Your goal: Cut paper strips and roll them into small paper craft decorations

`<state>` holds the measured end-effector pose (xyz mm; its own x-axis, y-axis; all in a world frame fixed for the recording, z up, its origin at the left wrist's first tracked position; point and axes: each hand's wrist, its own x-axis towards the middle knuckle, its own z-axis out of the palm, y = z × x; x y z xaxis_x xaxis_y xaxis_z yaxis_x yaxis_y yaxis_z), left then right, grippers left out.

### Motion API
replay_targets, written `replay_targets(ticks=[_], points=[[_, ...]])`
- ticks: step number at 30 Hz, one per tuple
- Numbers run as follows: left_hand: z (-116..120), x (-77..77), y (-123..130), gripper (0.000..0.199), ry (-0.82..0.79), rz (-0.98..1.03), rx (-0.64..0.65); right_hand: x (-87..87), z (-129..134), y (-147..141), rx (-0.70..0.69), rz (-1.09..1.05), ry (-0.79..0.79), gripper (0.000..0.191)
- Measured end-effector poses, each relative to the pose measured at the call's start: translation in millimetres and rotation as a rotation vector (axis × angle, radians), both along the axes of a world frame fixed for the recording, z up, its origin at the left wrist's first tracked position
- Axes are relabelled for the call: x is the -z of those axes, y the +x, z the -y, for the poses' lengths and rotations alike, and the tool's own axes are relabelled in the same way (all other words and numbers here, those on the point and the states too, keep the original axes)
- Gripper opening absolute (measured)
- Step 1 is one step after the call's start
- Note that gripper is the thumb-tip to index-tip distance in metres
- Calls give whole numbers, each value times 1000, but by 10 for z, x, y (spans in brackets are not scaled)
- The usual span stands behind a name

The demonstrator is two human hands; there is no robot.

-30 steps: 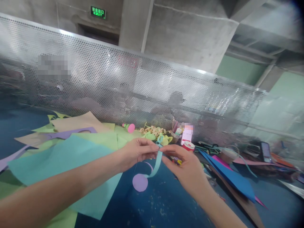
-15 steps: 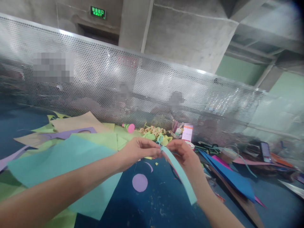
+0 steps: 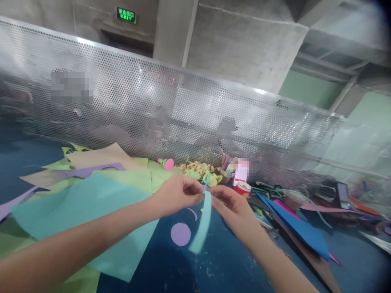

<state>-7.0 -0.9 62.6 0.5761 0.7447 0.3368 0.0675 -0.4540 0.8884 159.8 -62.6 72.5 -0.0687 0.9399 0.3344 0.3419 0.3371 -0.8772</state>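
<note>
A light teal paper strip (image 3: 203, 228) hangs down between my hands, its free end toward the lower left. My left hand (image 3: 179, 195) pinches its upper end from the left. From the right, my right hand (image 3: 229, 200) has its fingers closed at the same end. A small teal loop (image 3: 206, 178) shows just above the fingertips. Below my left hand a purple paper disc (image 3: 180, 234) lies on the dark blue table (image 3: 171, 270).
Teal (image 3: 88, 207), green and tan sheets spread on the left. Beyond my hands are curled paper pieces (image 3: 198, 167), a red can (image 3: 243, 188) and a perforated metal screen (image 3: 122, 93). On the right are blue sheets (image 3: 296, 226) and a phone (image 3: 343, 195).
The strip's free end has swung from the lower right to the lower left. My right hand has shifted slightly left and down, and the red can shows more fully.
</note>
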Motion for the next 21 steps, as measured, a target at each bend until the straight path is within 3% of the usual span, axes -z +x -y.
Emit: replay_targets(ticks=[4,11,16,21], points=[[33,4,13,13,3,10,1,16,-17,2,17,-36,-19,23],[51,46,57,20,-175,142,20,76,-26,-4,91,-74,43,25],[119,6,63,14,-246,187,41,76,50,-36,308,107,325,13],[143,-11,82,18,-307,187,33,64,83,17,347,402,669,4]])
